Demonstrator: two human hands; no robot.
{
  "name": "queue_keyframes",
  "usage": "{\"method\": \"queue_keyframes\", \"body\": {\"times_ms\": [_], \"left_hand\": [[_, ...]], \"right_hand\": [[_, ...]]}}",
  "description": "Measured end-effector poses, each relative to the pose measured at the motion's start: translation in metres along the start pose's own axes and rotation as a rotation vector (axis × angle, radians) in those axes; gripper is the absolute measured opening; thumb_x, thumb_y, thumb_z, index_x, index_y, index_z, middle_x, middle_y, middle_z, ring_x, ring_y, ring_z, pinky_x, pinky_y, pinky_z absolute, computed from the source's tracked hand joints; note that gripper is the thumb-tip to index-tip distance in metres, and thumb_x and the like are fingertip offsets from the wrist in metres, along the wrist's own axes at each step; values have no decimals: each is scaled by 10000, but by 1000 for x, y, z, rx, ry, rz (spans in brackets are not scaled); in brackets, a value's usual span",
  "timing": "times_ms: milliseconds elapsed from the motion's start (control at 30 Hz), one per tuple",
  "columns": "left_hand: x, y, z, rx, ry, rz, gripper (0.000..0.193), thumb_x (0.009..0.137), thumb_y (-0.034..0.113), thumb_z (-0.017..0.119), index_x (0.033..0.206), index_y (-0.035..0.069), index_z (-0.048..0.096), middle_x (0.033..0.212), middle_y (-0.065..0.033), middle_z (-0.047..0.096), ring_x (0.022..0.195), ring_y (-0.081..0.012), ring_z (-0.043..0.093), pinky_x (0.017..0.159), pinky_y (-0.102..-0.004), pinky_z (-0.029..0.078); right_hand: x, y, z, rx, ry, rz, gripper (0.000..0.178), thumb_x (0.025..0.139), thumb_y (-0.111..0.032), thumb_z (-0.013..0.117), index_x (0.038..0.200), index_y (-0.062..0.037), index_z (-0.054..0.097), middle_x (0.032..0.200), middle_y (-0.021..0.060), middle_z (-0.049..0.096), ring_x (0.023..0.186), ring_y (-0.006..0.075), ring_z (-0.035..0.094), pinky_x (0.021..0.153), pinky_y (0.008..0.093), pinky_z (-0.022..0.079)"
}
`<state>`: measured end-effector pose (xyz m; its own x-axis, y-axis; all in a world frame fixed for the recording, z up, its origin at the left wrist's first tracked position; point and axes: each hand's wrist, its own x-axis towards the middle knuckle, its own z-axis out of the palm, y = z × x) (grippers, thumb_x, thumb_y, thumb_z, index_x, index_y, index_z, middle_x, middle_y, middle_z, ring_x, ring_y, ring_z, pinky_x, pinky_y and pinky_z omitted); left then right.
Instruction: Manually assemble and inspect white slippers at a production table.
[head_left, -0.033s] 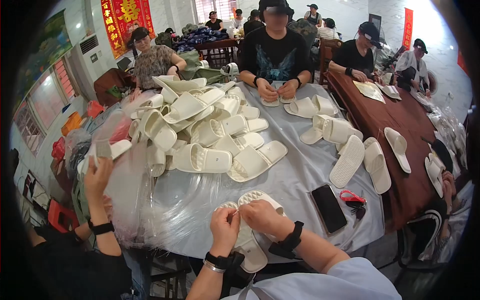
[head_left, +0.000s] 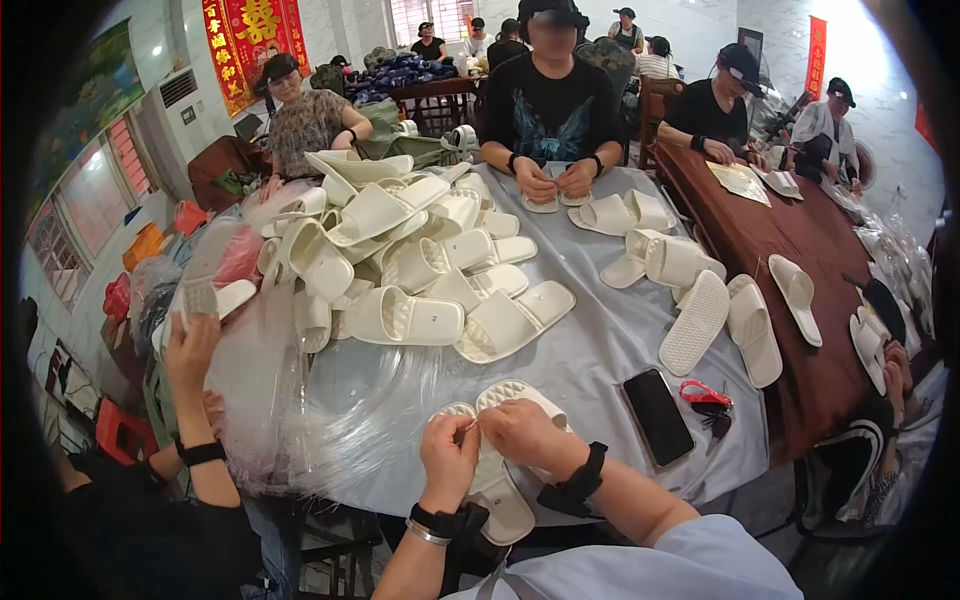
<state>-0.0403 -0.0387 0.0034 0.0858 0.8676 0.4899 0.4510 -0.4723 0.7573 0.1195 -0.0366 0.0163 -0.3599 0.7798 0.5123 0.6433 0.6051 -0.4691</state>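
Over a pair of cream slippers point(head_left: 503, 512) at the near table edge, my left hand point(head_left: 449, 458) and my right hand point(head_left: 524, 432) work fingertip to fingertip. Both are closed in a pinch. A thin pale strand seems to run between the fingertips, too fine to make out well. The slippers lie side by side beneath my hands, which hide much of their straps. Just left of them a bundle of thin clear plastic strands point(head_left: 375, 425) fans out across the grey cloth.
A heap of cream slippers point(head_left: 400, 235) covers the table's far left. To my right lie a black phone point(head_left: 657, 417), keys with a red strap point(head_left: 708, 402) and more loose slippers point(head_left: 697, 322). At left a co-worker's hand point(head_left: 192, 350) lifts a slipper; another person sits opposite.
The co-worker's raised hand at left and the slipper in it have shifted slightly. My own hands show no visible movement.
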Motion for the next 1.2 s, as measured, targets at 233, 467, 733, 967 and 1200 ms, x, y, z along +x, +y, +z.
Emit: {"method": "queue_keyframes", "body": {"times_ms": [233,467,733,967,1200], "left_hand": [[-1,-1,-1,-6,-17,-3,79,774,21,689,829,5,635,790,-88,585,632,-180,569,582,-295,463],[-2,2,-3,6,-32,12,67,777,-16,645,839,6,633,814,-90,584,673,-188,580,589,-298,474],[-3,2,-2,-52,-34,4,88,758,-1,665,829,28,621,816,-98,583,715,-248,573,638,-343,472],[-1,9,-4,-15,-48,32,105,741,29,687,819,51,620,789,-87,584,744,-277,554,665,-372,448],[-1,7,-5,5,-74,21,82,760,51,682,817,55,622,786,-81,584,755,-270,551,669,-372,443]], "right_hand": [[-3,0,-1,48,61,-27,48,778,-87,632,754,-72,594,644,113,596,626,320,603,584,434,472],[-2,-4,-2,50,84,50,145,840,-174,642,788,-56,575,653,142,604,640,351,610,565,441,474],[-1,-5,-8,83,49,-8,117,832,-165,643,883,-61,623,658,124,610,648,316,621,587,434,478],[-3,-3,-5,50,29,12,108,823,-155,637,874,-61,622,681,127,617,660,316,623,591,433,480],[-1,-11,-10,52,43,66,125,834,-155,621,905,-53,620,711,142,628,710,336,630,635,443,488]]}}
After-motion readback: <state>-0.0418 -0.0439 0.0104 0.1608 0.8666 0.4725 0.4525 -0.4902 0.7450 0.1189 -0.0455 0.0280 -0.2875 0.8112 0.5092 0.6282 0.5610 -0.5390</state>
